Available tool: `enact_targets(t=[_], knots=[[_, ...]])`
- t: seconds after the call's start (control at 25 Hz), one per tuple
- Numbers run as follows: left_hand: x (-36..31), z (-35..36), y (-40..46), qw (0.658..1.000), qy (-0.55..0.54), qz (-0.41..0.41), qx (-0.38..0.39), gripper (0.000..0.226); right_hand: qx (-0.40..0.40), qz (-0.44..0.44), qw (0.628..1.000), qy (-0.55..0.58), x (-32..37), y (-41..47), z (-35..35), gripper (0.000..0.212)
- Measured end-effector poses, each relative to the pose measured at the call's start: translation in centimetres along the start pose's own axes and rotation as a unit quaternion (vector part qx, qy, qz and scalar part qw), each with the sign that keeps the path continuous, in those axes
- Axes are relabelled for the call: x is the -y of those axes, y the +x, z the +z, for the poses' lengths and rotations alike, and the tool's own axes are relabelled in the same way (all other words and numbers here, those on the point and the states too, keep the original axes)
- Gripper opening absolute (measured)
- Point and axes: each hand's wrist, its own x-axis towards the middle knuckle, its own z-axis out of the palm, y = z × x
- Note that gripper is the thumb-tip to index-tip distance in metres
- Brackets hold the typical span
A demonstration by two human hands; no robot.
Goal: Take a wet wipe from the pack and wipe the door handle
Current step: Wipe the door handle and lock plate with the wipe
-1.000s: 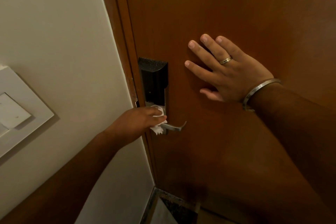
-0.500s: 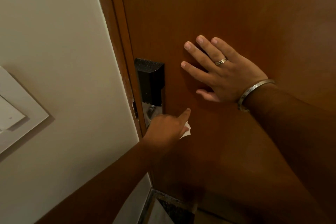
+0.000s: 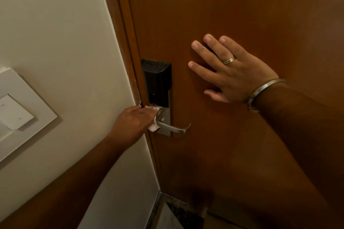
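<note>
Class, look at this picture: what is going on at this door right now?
A person is cleaning a door handle. The left hand holds a white wipe in its grip and presses it against the base of the metal lever, just under the black lock box. The right hand lies flat and open on the brown door, apparently steadying it. The outer end of the lever is uncovered. A light switch sits on the wall at left.

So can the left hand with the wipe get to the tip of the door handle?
Probably yes. The left hand presses the wipe at the lever's base, and the door handle is bare out to its tip, with the right hand flat higher up.
</note>
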Motion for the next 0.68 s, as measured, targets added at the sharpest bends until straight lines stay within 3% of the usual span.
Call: enact_targets(t=[0.2, 0.36, 0.52, 0.68], knots=[[-2.3, -0.4, 0.6, 0.998, -0.020, 0.055, 0.028, 0.061, 0.000, -0.003, 1.000, -0.009, 0.0, 0.1, 0.0, 0.084], [-7.4, 0.7, 3.7, 0.984, -0.113, -0.058, 0.126, 0.084, 0.006, -0.005, 1.000, -0.008, 0.0, 0.2, -0.1, 0.085], [-7.2, 1.2, 3.8, 0.984, -0.118, -0.066, 0.116, 0.080, 0.006, -0.006, 1.000, 0.000, -0.1, 0.0, -0.2, 0.086], [-2.5, -0.1, 1.5, 0.998, -0.055, -0.014, 0.030, 0.085, 0.006, -0.002, 1.000, -0.002, 0.0, 0.0, 0.0, 0.085]])
